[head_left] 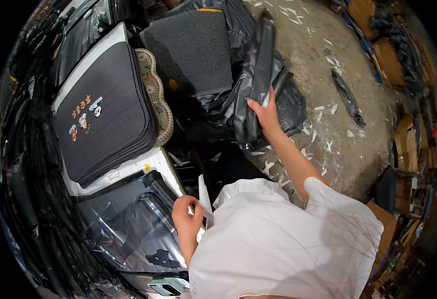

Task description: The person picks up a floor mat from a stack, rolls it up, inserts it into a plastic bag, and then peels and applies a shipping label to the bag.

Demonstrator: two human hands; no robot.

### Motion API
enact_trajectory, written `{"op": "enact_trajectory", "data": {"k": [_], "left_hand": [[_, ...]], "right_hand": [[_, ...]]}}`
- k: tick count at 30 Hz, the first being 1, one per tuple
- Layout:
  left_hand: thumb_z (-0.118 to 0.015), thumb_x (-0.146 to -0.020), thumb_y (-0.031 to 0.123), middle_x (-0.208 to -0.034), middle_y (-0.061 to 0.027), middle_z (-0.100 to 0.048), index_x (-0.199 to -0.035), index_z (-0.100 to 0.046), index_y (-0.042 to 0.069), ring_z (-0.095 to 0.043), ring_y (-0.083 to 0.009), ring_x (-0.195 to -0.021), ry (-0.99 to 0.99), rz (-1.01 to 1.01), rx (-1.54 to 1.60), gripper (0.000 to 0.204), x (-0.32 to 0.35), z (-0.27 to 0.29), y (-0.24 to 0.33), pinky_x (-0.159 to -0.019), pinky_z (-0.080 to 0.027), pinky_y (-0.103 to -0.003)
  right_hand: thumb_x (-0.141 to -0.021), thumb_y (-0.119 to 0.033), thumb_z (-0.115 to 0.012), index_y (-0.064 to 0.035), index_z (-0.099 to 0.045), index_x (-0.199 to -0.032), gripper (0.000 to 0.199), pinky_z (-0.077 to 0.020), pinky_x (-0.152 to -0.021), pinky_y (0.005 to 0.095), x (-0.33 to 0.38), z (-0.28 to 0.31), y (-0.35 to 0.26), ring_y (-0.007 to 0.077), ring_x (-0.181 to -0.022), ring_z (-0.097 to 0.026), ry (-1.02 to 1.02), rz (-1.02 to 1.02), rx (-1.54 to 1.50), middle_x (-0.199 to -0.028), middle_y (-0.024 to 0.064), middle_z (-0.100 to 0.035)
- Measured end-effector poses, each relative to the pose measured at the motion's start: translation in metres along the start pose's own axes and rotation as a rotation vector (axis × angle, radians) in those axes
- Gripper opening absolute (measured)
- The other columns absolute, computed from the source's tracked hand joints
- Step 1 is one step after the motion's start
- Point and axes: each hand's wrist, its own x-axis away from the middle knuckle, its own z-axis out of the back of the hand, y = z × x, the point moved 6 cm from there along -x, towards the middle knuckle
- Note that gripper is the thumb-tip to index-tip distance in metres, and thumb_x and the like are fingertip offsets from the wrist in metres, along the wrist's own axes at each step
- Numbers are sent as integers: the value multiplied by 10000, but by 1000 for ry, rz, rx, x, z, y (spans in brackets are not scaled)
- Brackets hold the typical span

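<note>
My right hand (264, 112) grips a long, narrow package wrapped in black plastic (260, 60), held upright over a heap of black plastic-wrapped packages (289, 102). My left hand (187, 222) is closed in a pinch at the table's edge, on a thin white strip (203, 194) that rises past its fingertips. Beside that hand lies a stack of black and clear plastic bags (133, 224). Farther up the white table (168, 172) sits a pile of dark grey ribbed mats (114, 119) with small cartoon figures on the top one.
A beige scalloped mat (154, 97) juts from beside the pile. Beyond it lies a dark grey textured mat (191, 52). Black packages (29, 199) are stacked along the left. White scraps (328, 144) and a black package (348, 99) lie on the floor. Cardboard (390, 60) lines the right.
</note>
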Motion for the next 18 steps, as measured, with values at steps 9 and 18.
{"op": "enact_trajectory", "data": {"k": [9,18], "left_hand": [[-563,-702,-5,-728,-108,-590,-770,-577,6,-579,-242,-702,25,106,115,70,10,-2,-13,-667,-458,-320],[-574,-835,17,-858,-103,-640,-946,-583,3,-621,-180,-726,118,150,329,112,-15,2,1,-664,-494,-280]], "right_hand": [[-796,-280,-697,-16,-531,-1204,514,-517,-780,347,12,-101,89,220,-889,-646,-699,-42,345,-997,129,-664],[-792,-107,-618,-37,-623,-1113,329,-489,-786,294,153,-147,-12,179,-850,-629,-1567,-2,352,-934,97,-671]]}}
